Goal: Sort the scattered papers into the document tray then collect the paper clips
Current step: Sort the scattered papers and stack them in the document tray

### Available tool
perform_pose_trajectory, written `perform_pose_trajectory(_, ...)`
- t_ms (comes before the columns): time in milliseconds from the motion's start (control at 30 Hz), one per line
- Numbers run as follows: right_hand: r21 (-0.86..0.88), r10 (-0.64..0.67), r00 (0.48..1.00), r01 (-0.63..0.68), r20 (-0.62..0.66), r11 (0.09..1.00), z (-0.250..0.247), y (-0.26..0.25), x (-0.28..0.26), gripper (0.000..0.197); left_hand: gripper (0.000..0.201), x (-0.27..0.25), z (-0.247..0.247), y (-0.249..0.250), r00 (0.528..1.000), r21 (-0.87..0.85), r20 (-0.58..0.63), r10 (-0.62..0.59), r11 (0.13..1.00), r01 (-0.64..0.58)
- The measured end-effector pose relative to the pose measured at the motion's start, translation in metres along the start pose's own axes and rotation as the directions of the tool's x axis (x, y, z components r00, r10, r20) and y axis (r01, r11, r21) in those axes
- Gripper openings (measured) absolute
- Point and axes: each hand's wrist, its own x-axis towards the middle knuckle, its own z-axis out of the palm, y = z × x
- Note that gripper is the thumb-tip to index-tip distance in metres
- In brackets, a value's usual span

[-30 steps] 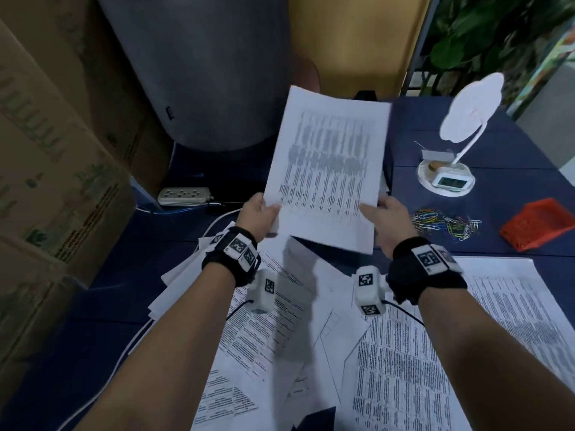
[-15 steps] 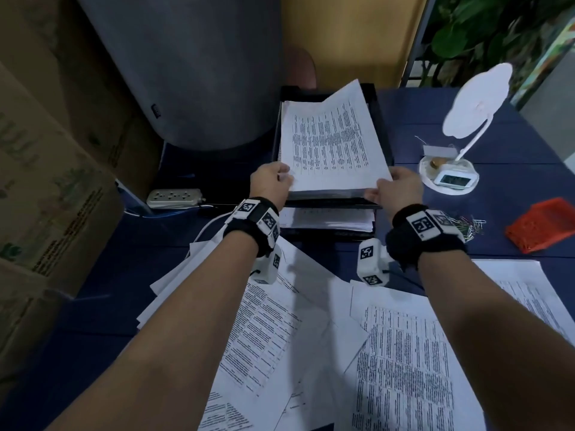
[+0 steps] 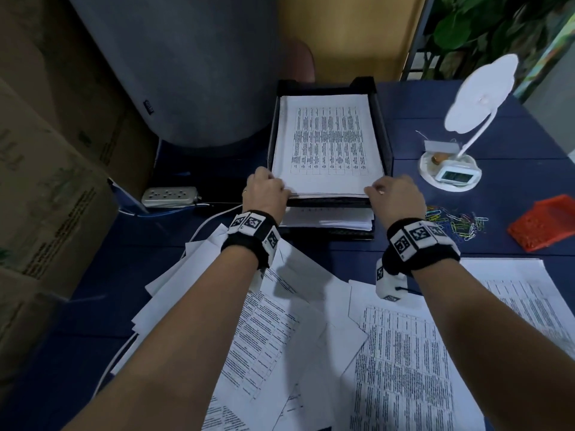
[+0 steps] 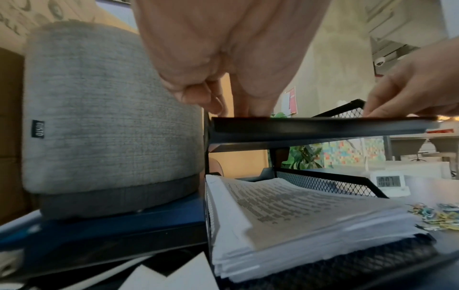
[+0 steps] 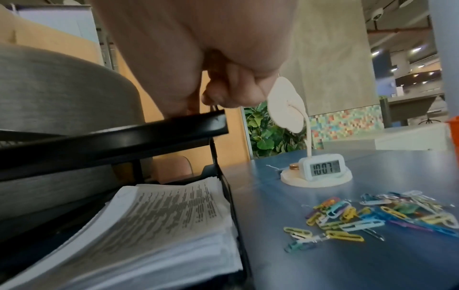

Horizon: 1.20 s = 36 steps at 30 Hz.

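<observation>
- Loose papers (image 3: 401, 362) lie scattered and overlapping across the bottom of the frame on the blue table (image 3: 513, 157), under both forearms.
- Mid-frame, the left hand (image 3: 264, 194) sits at the near left corner of the top stack (image 3: 326, 144) of printed sheets; its fingers (image 4: 198, 96) are curled, but whether they pinch the paper I cannot tell.
- The right hand (image 3: 396, 197) mirrors it at the near right corner — fingers curled down over the stack's edge, grip equally unclear.
- That stack lies flat in the upper tier of the black document tray (image 3: 387, 138), centre frame; a second pile (image 5: 159, 221) fills the lower tier.
- Right of the tray, coloured paper clips (image 3: 455, 222) are strewn on the table, with a red basket (image 3: 544, 225) just beyond them at the right edge.
- Farther back, upper right — a white lamp (image 3: 479, 98) with a small clock (image 5: 321, 168) on its base.
- Upper left, a grey fabric chair (image 3: 186, 73) and cardboard boxes (image 3: 46, 181).
</observation>
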Motion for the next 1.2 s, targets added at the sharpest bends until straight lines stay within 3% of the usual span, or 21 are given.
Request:
perform_pose_trajectory(133,0.226,-0.039,0.992,0.067,-0.124,0.972,0.011,0.007,-0.034,0.021,0.025,-0.026,0.008,-0.026,0.993,-0.165,-0.114,0.003,0.986,-0.022)
perform_pose_trajectory(233,0.253,-0.039,0.999,0.042,-0.019,0.966,0.028,0.005,-0.062,0.013,0.025,-0.052,0.017,-0.053,0.995,-0.179,-0.053,-0.081,0.981,0.070)
perform_pose_trajectory(300,0.242,-0.075,0.989,0.042,0.131,0.969,0.041,0.001,-0.079,0.009,0.028,-0.067,0.020,-0.070,0.984,-0.085,0.055,-0.168,0.981,0.172)
perform_pose_trajectory(367,0.184,-0.104,0.938,0.044,0.330,0.982,0.056,-0.004,-0.096,0.009,0.031,-0.082,0.019,-0.085,0.952,0.086,0.136,-0.274,0.961,0.264)
perform_pose_trajectory(467,0.096,-0.119,0.790,0.077,0.602,0.992,0.074,-0.015,-0.118,0.010,0.037,-0.102,0.006,-0.109,0.874,0.301,0.236,-0.425,0.887,0.350)
perform_pose_trajectory(567,0.018,-0.103,0.685,0.130,0.721,0.991,0.078,-0.027,-0.135,0.028,0.061,-0.119,-0.005,-0.135,0.753,0.439,0.420,-0.507,0.839,0.321)
perform_pose_trajectory(633,0.006,-0.100,0.663,0.143,0.742,0.990,0.081,-0.033,-0.140,0.035,0.076,-0.130,-0.006,-0.146,0.724,0.421,0.486,-0.490,0.857,0.297)
perform_pose_trajectory(800,0.015,-0.084,0.621,0.115,0.779,0.993,0.091,-0.047,-0.144,0.041,0.084,-0.142,-0.003,-0.151,0.766,0.359,0.462,-0.447,0.884,0.299)
perform_pose_trajectory(867,0.015,-0.101,0.577,0.153,0.810,0.988,0.093,-0.051,-0.146,0.029,0.089,-0.141,-0.006,-0.154,0.772,0.337,0.461,-0.437,0.891,0.303)
perform_pose_trajectory(933,0.029,-0.122,0.545,0.176,0.829,0.984,0.096,-0.050,-0.147,0.010,0.094,-0.140,-0.011,-0.160,0.805,0.326,0.386,-0.451,0.883,0.339)
perform_pose_trajectory(1000,0.094,-0.145,0.537,0.122,0.831,0.988,0.098,-0.042,-0.146,0.012,0.099,-0.138,-0.020,-0.165,0.835,0.340,0.238,-0.497,0.848,0.408)
perform_pose_trajectory(1133,0.221,-0.179,0.589,0.000,0.788,0.975,0.092,-0.025,-0.139,0.010,0.096,-0.125,-0.042,-0.183,0.825,0.149,0.084,-0.559,0.826,0.544)
perform_pose_trajectory(1200,0.239,-0.154,0.625,-0.054,0.765,0.969,0.088,-0.021,-0.135,0.010,0.066,-0.115,-0.050,-0.190,0.855,0.025,0.060,-0.515,0.857,0.515)
